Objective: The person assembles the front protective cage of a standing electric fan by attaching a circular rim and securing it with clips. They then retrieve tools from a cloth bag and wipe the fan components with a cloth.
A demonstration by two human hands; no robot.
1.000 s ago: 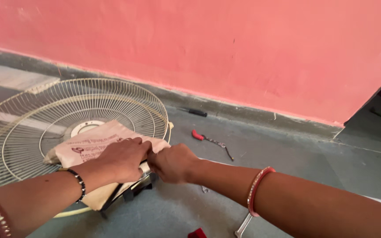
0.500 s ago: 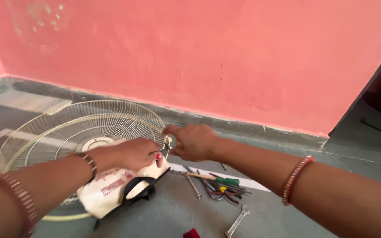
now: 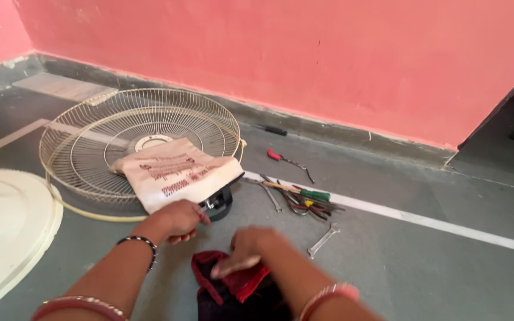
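Both hands are drawn back from the fan guard [image 3: 141,139]: left hand [image 3: 176,220] closed at cloth bag [image 3: 176,175]; right hand [image 3: 251,246], blurred, laid on red cloth [image 3: 233,282], grip unclear.

A plain room of a home, used as a makeshift repair spot, is shown. The work is laid out directly on a grey cement floor [image 3: 423,261] crossed by a painted white line [image 3: 447,226], below a salmon-pink plastered wall [image 3: 304,53] with a grey skirting band. A wire fan guard [image 3: 120,128] is laid flat on the floor, with a printed cloth bag [image 3: 176,172] spread over it and a cream round fan base [image 3: 1,226] beside it. Hand tools are scattered nearby: a heap of screwdrivers and spanners [image 3: 298,199], a single spanner [image 3: 322,241] and red-handled pliers [image 3: 287,160]. No workbench is seen.
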